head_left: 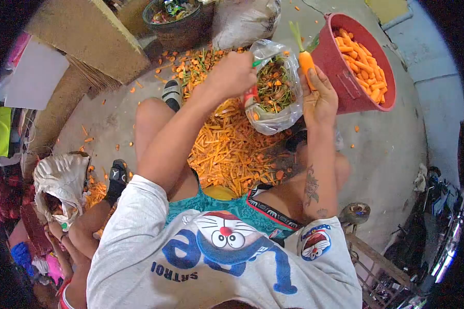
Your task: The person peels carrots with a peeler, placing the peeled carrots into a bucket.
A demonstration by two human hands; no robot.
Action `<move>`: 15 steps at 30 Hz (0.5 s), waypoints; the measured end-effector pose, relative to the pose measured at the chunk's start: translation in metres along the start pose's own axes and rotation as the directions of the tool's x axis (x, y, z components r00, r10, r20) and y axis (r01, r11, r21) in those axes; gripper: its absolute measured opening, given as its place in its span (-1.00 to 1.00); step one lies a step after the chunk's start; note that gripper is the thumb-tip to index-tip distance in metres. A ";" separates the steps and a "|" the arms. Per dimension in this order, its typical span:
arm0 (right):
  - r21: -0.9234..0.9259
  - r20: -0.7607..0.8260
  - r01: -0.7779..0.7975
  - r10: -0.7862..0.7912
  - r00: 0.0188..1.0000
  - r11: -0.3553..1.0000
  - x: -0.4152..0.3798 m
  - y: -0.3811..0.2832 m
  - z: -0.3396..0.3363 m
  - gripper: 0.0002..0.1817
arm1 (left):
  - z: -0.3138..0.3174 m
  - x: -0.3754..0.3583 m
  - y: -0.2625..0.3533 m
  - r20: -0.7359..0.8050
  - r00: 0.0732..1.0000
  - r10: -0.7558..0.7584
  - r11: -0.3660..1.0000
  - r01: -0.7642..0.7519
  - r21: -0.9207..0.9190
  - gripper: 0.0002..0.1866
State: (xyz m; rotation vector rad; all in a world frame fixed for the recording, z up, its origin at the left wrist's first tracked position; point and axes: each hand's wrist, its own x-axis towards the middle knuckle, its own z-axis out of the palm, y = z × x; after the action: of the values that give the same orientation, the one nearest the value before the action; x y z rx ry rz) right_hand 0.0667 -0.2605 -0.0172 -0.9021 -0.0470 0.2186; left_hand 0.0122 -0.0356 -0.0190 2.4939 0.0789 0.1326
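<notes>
My right hand is closed around an orange carrot with a short green stem pointing up. My left hand is a fist over the near side of a clear plastic bag. A bit of a green tool pokes out of that fist; its kind is mostly hidden. Inside the bag lie carrot tops and green trimmings. A red piece shows at the bag's left side, below my left hand. Between my legs spreads a heap of carrot peels.
A red tub of peeled carrots stands at right. Behind are a dark bin and a white sack. Another person's hand is by a sack at left. A wheeled metal frame stands lower right.
</notes>
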 end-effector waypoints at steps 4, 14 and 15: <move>-0.035 0.184 -0.079 0.084 0.979 0.996 -0.007 0.012 -0.004 -0.72 | -0.009 -0.007 0.030 -0.023 0.983 0.185 0.973 -0.186 -0.135 -0.72; 0.285 0.131 -0.076 0.040 0.991 0.956 0.034 -0.039 -0.029 -0.56 | -0.002 0.011 -0.015 -0.001 0.998 0.061 0.997 -0.061 -0.055 -0.69; 0.438 0.144 -0.052 -0.013 0.990 0.897 0.053 -0.057 -0.032 -0.56 | -0.010 0.011 -0.018 0.014 0.999 0.032 0.999 -0.032 -0.023 -0.68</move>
State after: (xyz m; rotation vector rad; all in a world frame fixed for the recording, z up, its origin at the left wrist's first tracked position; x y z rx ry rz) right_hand 0.1325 -0.3089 0.0050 -0.4313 -0.1167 0.2991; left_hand 0.0211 -0.0147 -0.0209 2.4734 0.0311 0.1279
